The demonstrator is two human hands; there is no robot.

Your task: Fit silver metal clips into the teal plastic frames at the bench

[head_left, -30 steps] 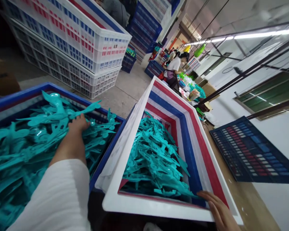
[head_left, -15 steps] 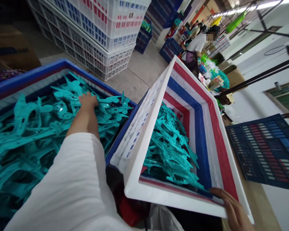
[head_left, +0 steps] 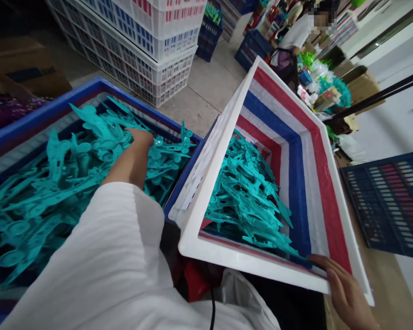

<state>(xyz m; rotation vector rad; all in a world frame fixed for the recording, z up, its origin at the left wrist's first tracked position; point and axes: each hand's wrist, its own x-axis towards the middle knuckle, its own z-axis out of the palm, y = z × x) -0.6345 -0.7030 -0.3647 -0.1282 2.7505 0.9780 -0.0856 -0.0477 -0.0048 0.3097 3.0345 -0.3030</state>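
My left hand (head_left: pixel 141 136) reaches down into a heap of teal plastic parts (head_left: pixel 62 183) in a blue crate (head_left: pixel 124 101). The parts are flat and long, some with round discs; their exact kind is unclear. Its fingers are hidden among the pieces, so whether they hold any does not show. At the lower right, my right hand (head_left: pixel 346 291) is closed over the near rim of a tilted white crate (head_left: pixel 254 265), fingers inside and palm outside. Similar teal pieces (head_left: pixel 244 197) lie piled inside that crate, on its red, white and blue striped lining (head_left: pixel 298 156).
Stacked white crates (head_left: pixel 158 50) stand beyond the blue crate, with a cardboard box (head_left: pixel 27 64) at left. A dark blue crate (head_left: pixel 392 201) stands at right. Farther back, a person (head_left: pixel 292 41) leans over a cluttered table. A black cable (head_left: pixel 212 307) hangs near my body.
My left hand has sunk deeper among the teal pieces, and its fingers are now hidden. Some pieces around it have shifted. My right hand still grips the white rim. The view has tilted downward.
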